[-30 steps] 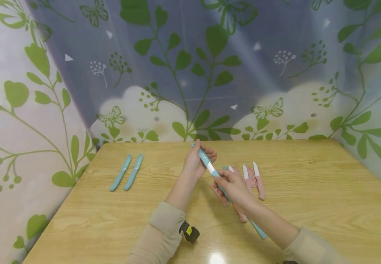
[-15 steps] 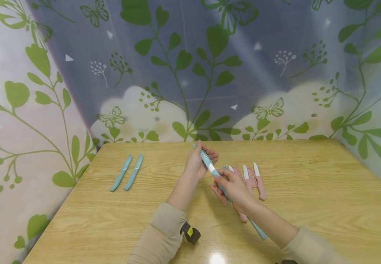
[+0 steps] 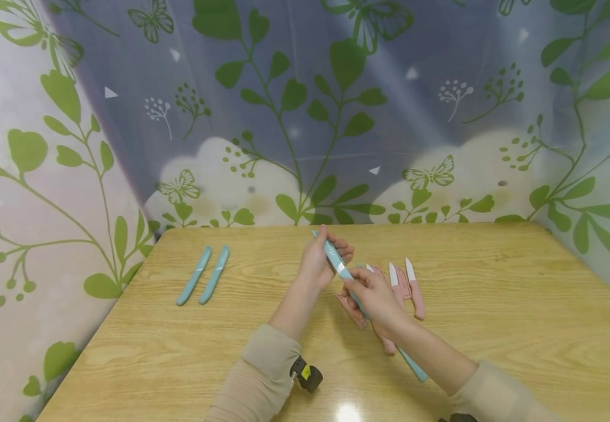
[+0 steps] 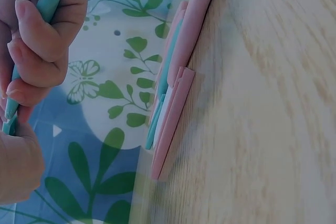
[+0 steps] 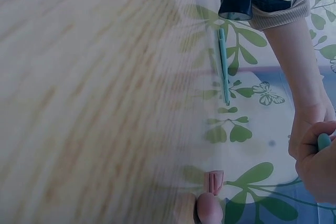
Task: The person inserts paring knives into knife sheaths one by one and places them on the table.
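In the head view my left hand (image 3: 314, 261) holds the light-blue sheath (image 3: 332, 253) of a paring knife, thumb along it. My right hand (image 3: 376, 296) grips that knife's light-blue handle (image 3: 347, 275). A short strip of white blade (image 3: 341, 267) shows between sheath and handle. The left wrist view has the right hand's fingers (image 4: 39, 51) curled round the handle, its rounded end (image 4: 48, 4) sticking out. Under and beside the right hand lie pink-handled paring knives (image 3: 417, 296), pink sheaths (image 3: 351, 310) and a blue knife handle (image 3: 412, 364), partly hidden by the right arm.
Two sheathed light-blue knives, one (image 3: 193, 278) beside the other (image 3: 213, 276), lie side by side at the left of the wooden table (image 3: 141, 363). A leaf-patterned cloth (image 3: 294, 117) hangs behind the table. A black wrist camera (image 3: 307, 375) is strapped under the left sleeve.
The strip of bare blade between handle and sheath has become shorter. The left hand has shifted slightly right, towards the right hand, which stays nearly in place.
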A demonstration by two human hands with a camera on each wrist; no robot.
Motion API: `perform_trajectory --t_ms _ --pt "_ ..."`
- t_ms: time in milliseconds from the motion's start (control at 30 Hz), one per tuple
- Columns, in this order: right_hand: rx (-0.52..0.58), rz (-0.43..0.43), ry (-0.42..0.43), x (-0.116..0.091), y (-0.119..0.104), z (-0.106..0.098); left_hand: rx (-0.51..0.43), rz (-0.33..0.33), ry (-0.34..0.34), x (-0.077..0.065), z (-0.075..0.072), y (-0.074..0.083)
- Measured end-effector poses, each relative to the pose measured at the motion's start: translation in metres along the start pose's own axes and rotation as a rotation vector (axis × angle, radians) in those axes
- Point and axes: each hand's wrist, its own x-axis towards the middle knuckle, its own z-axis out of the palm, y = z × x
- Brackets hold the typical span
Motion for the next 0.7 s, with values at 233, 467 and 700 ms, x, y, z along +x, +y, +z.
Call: perform_trajectory --t_ms 233,467,700 --pt "-0.017 -0.005 0.011 -0.0001 0.0005 0.0000 0.007 -0.006 -0.018 -0.0005 0.0006 -0.0027" --pt "0.004 0.009 0.004 -0.0001 0.0010 -0.0007 -0.006 -0.020 -0.003 -0.0011 0.0019 -0.0045" --pt "0.028 0.016 -0.011 -0.0010 0.0004 -0.0016 -0.013 -0.012 -0.007 -0.0022 0.0016 -0.0061"
